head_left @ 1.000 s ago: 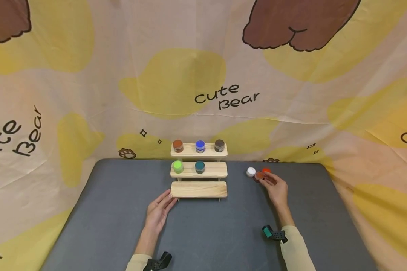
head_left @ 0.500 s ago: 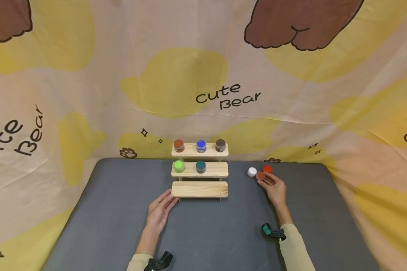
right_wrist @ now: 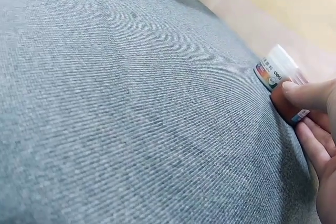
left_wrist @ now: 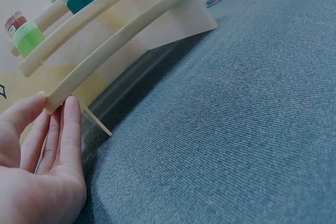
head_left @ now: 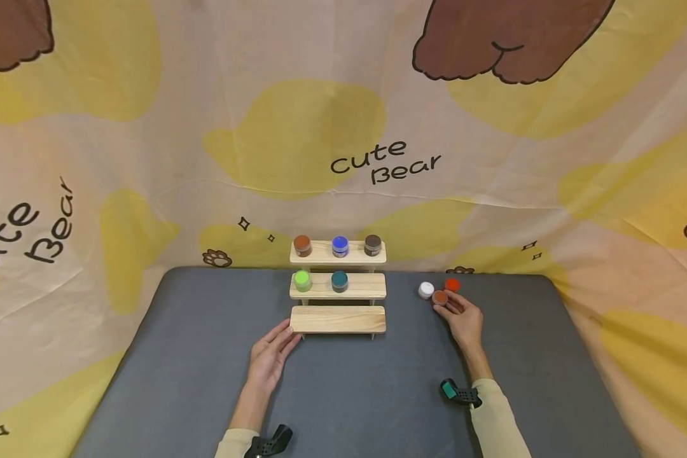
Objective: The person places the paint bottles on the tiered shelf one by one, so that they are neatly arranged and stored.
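Observation:
My left hand [head_left: 266,366] pinches the left end of the lowest step of a three-step wooden display stand [head_left: 338,320], thumb above and fingers below in the left wrist view. My right hand [head_left: 465,324] holds a reddish-brown paint jar [head_left: 439,298] between thumb and fingers, low over the table on the right. Right beside that jar stand a white-capped paint jar [head_left: 426,290] and a red-capped jar [head_left: 452,284]. In the right wrist view the thumb lies on the side of the brown jar [right_wrist: 286,104], and the white-capped jar [right_wrist: 278,66] shows its printed label.
The top step carries a brown jar [head_left: 302,245], a blue jar [head_left: 340,246] and a dark brown jar [head_left: 373,245]. On the middle step are a light green jar [head_left: 303,280] and a teal jar [head_left: 340,281]. A printed cloth [head_left: 263,140] hangs behind the grey table [head_left: 194,356].
My right hand has shifted slightly left and nearer, uncovering more of the red cap, and its fingers sit lower around the brown jar. The left hand keeps its grip on the stand.

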The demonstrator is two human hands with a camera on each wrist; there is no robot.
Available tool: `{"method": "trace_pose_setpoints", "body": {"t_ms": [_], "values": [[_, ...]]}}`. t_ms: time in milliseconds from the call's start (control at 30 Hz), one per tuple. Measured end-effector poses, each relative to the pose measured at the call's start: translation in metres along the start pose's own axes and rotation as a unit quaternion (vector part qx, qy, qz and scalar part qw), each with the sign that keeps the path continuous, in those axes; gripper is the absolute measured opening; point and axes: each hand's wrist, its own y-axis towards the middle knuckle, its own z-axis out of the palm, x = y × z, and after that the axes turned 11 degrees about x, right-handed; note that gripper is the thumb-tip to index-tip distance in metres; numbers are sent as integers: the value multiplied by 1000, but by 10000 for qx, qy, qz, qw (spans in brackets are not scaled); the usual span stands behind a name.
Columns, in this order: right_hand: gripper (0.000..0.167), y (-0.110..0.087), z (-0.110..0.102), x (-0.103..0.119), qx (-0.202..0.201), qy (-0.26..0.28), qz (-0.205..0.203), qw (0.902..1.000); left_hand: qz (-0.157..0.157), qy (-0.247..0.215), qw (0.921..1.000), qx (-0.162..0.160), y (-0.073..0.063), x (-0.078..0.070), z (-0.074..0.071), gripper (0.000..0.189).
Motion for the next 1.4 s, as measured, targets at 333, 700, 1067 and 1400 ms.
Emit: {"method": "trace_pose_setpoints", "body": {"t_ms": [333, 700, 1067, 1400], "values": [[49, -8, -3, -2, 14, -93, 55, 9999, -87, 15, 10000, -30, 1, -1, -2, 48], [48, -19, -3, 4, -6, -136, -48, 9999, -77, 34, 10000, -7, 0, -2, -3, 48], [46, -27, 3, 19, 53, -168, -307, 9994, 53, 72, 9999, 95, -2, -2, -3, 51], [47, -26, 9, 47, 294, -400, -777, 9957, 90, 70, 9999, 94, 1, 1, -3, 52]]}}
